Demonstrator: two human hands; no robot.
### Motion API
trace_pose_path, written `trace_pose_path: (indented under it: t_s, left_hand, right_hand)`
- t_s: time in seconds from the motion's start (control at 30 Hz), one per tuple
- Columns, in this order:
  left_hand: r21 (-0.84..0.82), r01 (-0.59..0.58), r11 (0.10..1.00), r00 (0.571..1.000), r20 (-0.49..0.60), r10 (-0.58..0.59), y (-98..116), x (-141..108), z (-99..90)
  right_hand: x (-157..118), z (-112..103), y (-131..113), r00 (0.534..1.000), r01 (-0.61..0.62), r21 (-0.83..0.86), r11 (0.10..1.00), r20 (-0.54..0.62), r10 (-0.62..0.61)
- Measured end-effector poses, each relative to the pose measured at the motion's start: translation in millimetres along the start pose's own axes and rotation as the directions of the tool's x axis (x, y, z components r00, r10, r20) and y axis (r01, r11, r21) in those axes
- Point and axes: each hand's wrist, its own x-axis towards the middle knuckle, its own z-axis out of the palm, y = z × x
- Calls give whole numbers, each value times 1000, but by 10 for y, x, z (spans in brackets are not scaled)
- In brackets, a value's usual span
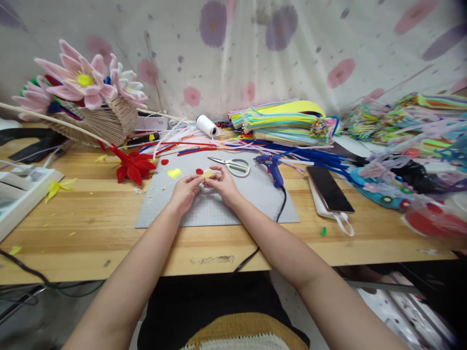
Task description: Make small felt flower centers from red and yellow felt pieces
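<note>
Bench (95, 209): pale wood grain, scuffed near the front edge. On it, a grey cutting mat (207, 214), thin and flat, with a fine grid; markings too small to read.

Over the mat — a small pale-yellow piece (207, 173), pinched in the fingertips of the left hand (185, 193) and the right hand (223, 185). The 2 hands nearly meet, fingers curled, thumbs inward; the bare forearms converge from the lower corners.

Just beyond the left fingertips: 1 roundish red scrap (199, 171). Further left, a flat, angular yellow scrap (174, 173). Behind the right hand lie scissors (239, 167) with pale looped handles, points to the left.

Right part of mat: glue gun (272, 167), blue plastic, black cord running to the front edge. Left of mat: fuzzy red flower (133, 167), long petals. Rear: white spool (206, 125) on its side, next to a thick bundle of multi-coloured craft stems (282, 119). Right — a glossy black phone (330, 188), lying on a white object.
</note>
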Motion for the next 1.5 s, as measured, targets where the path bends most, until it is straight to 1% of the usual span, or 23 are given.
trace_pose_path:
  t_s: [0.13, 0.23, 0.3, 0.4, 0.5, 0.63, 0.7, 0.77, 0.87, 1.03, 1.13, 1.3, 1.4, 1.5]
  left_hand:
    - [10, 4, 1000, 1000, 19, -4, 28, -30, 7]
    - [21, 7, 1000, 1000, 28, -7, 29, -34, 12]
    - [52, -2, 999, 1000, 1, 2, 15, -20, 7]
    - [68, -47, 997, 996, -68, 52, -9, 13, -14]
    - [102, -74, 992, 994, -68, 81, -23, 31, -34]
    - [244, -103, 964, 989, -77, 125, -51, 30, -27]
    - [279, -121, 953, 985, -84, 150, -73, 34, -23]
    - [294, -138, 946, 984, -70, 166, -95, 41, -28]
    - [308, -160, 938, 981, -57, 186, -107, 44, -33]
    - [325, -149, 934, 965, -160, 209, -53, 3, 12]
    - [303, -116, 946, 970, -170, 174, -27, -12, 34]
    - [227, -73, 971, 986, -133, 105, -38, 6, 22]
    - [126, -60, 990, 992, -103, 73, -33, 13, 20]
    - [6, -40, 999, 997, -73, 40, -7, 9, 19]
  right_hand:
    - [-4, -9, -6, 1000, -14, 9, 1000, -26, 14]
    - [-6, -13, 7, 1000, -15, 4, 1000, -15, 15]
    - [-5, -15, 9, 1000, -12, -10, 1000, 3, 12]
    - [0, -21, -10, 1000, -14, -40, 999, 9, 14]
    - [7, -29, -38, 999, 31, -70, 997, -35, -34]
    - [14, -33, -27, 987, 115, -155, 981, -92, -130]
    - [14, -34, -6, 978, 139, -203, 969, -129, -167]
    - [12, -34, 12, 970, 152, -223, 963, -153, -189]
    - [6, -30, 21, 968, 157, -224, 962, -157, -194]
    - [-3, -19, 7, 970, 157, -201, 967, -150, -189]
    - [-1, -19, -3, 976, 140, -172, 975, -140, -165]
    - [-6, -20, -26, 984, 134, -135, 982, -97, -148]
    - [-16, -17, -47, 988, 131, -110, 985, -69, -139]
    - [-25, -7, -58, 996, 88, -71, 994, -20, -90]
